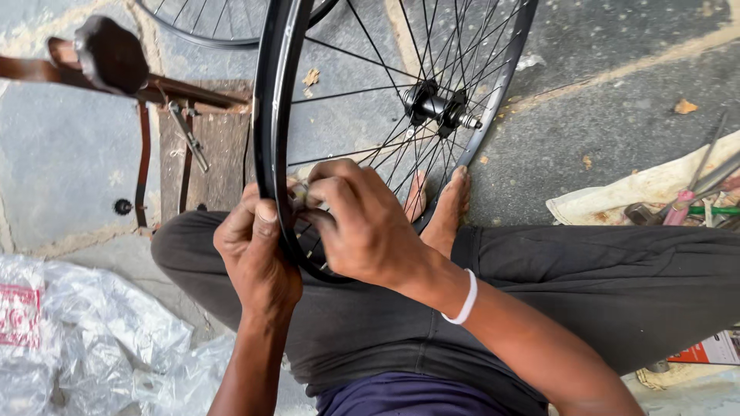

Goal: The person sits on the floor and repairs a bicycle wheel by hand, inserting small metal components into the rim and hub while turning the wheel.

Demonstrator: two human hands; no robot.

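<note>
Bicycle wheel [271,92], black rim, upright across the person's lap; left hand [254,250] clamps the rim to steady it, right hand [358,223] pinches a small fitting [299,196] at the spokes [385,146].

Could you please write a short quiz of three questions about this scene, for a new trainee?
1. True or false: the left hand grips the black wheel rim.
2. Where does the right hand work? A) at the hub B) at the rim, among the spokes C) at the tools on the cloth
3. What is on the right wrist?

Key: 1 true; 2 B; 3 a white band.
</note>
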